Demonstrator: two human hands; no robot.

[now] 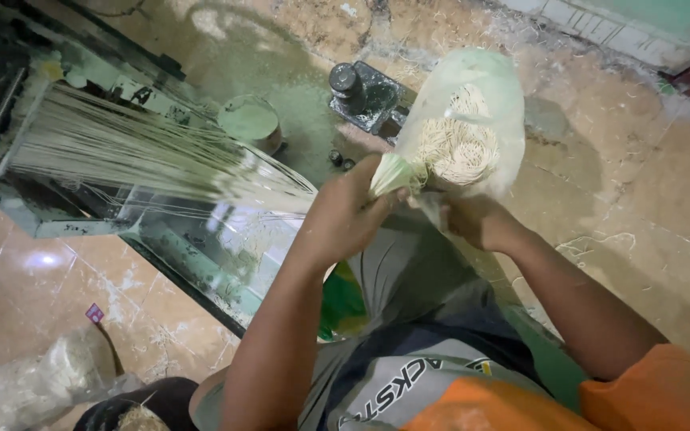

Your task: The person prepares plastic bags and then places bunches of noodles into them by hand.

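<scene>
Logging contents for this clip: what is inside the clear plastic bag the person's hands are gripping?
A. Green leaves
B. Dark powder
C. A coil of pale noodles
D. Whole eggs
C: through the clear plastic bag a coil of pale noodles shows, while the left hand pinches the gathered bag neck and the right hand holds beneath.

Orange short sleeves (656, 383), grey lettered shorts (393, 375), bare forearms.

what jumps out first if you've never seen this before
At centre, the left hand pinches the gathered neck of a clear plastic bag stuffed with pale noodles, while the right hand steadies it from below. To the left, a fan of thin noodle strands streams from a machine towards the hands.
</scene>
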